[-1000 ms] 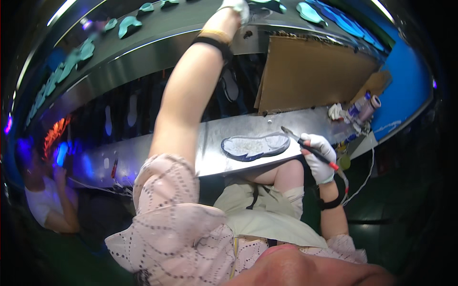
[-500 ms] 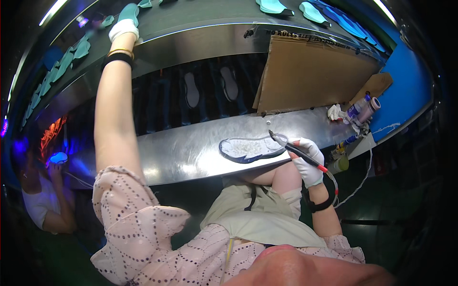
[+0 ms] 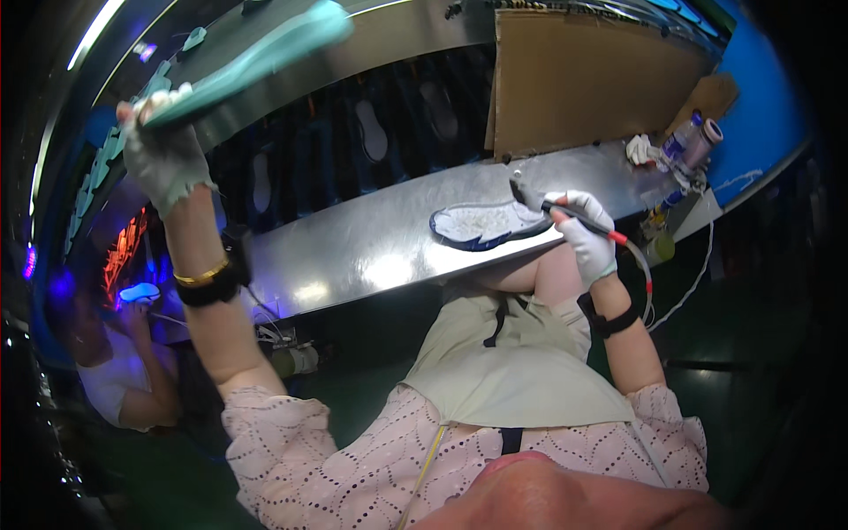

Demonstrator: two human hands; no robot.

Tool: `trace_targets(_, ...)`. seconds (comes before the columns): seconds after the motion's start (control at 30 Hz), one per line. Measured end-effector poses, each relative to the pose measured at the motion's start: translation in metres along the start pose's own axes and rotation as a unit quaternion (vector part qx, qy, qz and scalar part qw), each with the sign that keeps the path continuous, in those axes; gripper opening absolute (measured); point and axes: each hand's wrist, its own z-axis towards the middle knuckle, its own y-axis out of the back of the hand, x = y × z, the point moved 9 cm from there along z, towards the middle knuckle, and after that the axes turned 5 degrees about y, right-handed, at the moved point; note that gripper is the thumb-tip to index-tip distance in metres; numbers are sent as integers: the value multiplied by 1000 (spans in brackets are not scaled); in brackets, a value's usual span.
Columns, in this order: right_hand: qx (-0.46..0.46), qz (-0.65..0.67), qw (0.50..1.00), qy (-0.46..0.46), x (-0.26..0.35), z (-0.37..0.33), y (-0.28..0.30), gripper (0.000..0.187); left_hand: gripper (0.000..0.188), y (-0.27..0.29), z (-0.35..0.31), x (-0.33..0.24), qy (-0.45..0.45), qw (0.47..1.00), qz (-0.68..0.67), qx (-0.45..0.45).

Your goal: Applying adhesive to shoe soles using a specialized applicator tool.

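My left hand (image 3: pixel 168 163), in a white fingerless glove, is raised at the far left and closed on one end of a teal shoe midsole (image 3: pixel 256 66). The midsole slants up to the right and is blurred by motion. My right hand (image 3: pixel 583 231), gloved the same way, grips a black brush pen (image 3: pixel 579 216) with a red end and a tube running from it. Its dark tip points up and left. Just left of that hand, a dark-blue-rimmed shoe sole (image 3: pixel 484 223) with a white inside lies on the metal bench (image 3: pixel 353 256).
Beyond the bench, grey soles (image 3: pixel 371 131) sit on a dark slatted conveyor. A cardboard sheet (image 3: pixel 592 84) stands at the back right, with bottles (image 3: pixel 702 141) beside it. More teal pieces (image 3: pixel 104 168) line the far left belt. A co-worker (image 3: pixel 124 371) sits at left.
My left hand has drawn back from the upper belt and lifted a teal midsole off it. The right hand still holds the brush pen. The whole view has shifted slightly.
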Motion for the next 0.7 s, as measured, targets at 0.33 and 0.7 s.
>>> trace_targets(0.33,17,163,985,-55,6,-26,-14,17,46,-109,-250,233,426,764,-483,35)
trace_targets(0.7,116,114,986,-31,18,-13,-68,15,78,-128,-295,238,515,806,-266,-116)
